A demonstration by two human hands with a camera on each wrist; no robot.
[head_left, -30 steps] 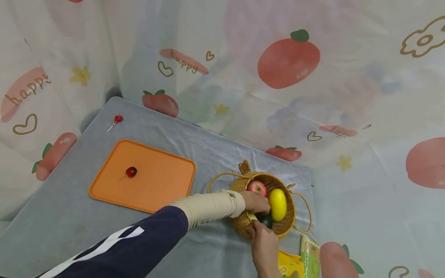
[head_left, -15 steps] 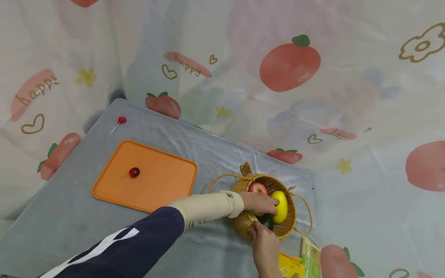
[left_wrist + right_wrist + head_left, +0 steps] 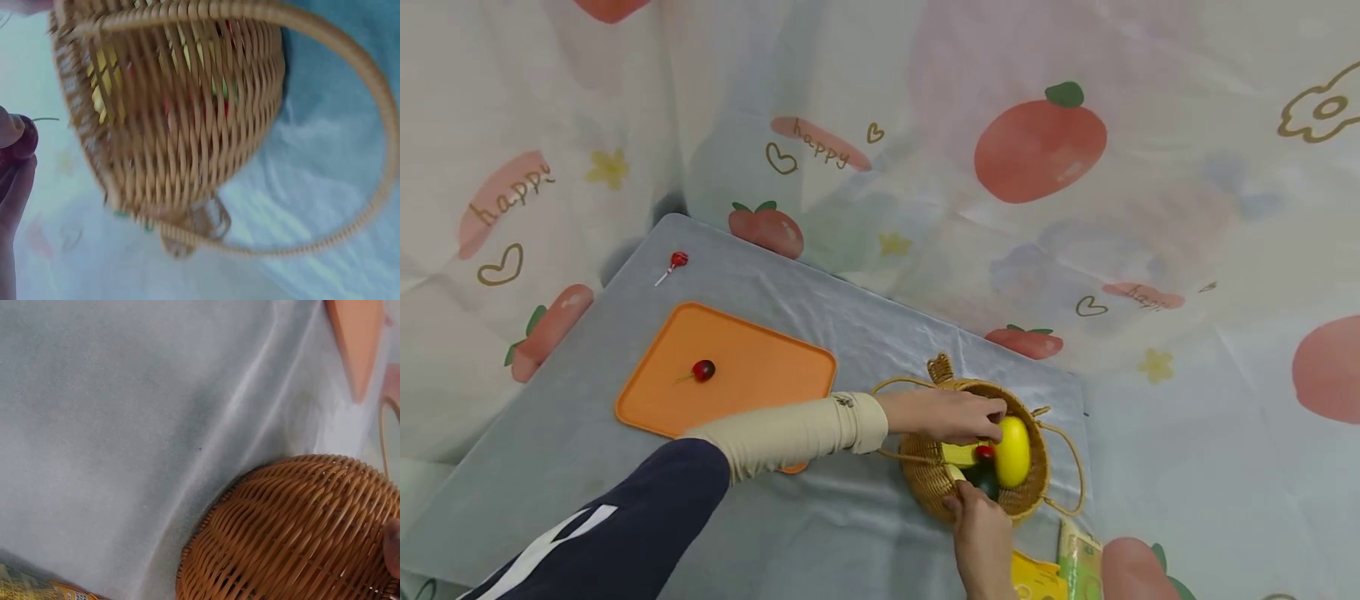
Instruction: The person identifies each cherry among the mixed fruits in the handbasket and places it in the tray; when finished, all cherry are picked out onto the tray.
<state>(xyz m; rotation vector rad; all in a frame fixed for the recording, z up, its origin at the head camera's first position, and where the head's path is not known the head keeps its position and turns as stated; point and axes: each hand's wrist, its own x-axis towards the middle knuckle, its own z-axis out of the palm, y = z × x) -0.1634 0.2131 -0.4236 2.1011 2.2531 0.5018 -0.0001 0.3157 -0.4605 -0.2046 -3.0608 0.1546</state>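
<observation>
My left hand (image 3: 951,415) is over the far side of the wicker basket (image 3: 921,483). In the left wrist view its thumb and fingers pinch a dark red cherry (image 3: 27,139) with a thin stem, outside the basket's rim. From the head this cherry is hidden by the hand. My right hand (image 3: 987,533) grips the basket's near rim; one fingertip (image 3: 392,547) shows on the outer weave in the right wrist view. Inside the basket lie a yellow oval fruit (image 3: 1013,452), a dark green fruit (image 3: 982,482), a small red piece (image 3: 985,453) and pale yellow pieces.
An orange tray (image 3: 752,358) bearing another cherry (image 3: 703,371) lies left of the basket. Behind it is a red lollipop (image 3: 678,259). Yellow (image 3: 1037,577) and green (image 3: 1078,560) packets stand near the right hand. A patterned cloth wall (image 3: 880,242) borders the table.
My left hand has lifted from among the fruit and moved back toward the far rim, uncovering the small red piece. The right hand keeps its grip on the basket. The head view has shifted slightly.
</observation>
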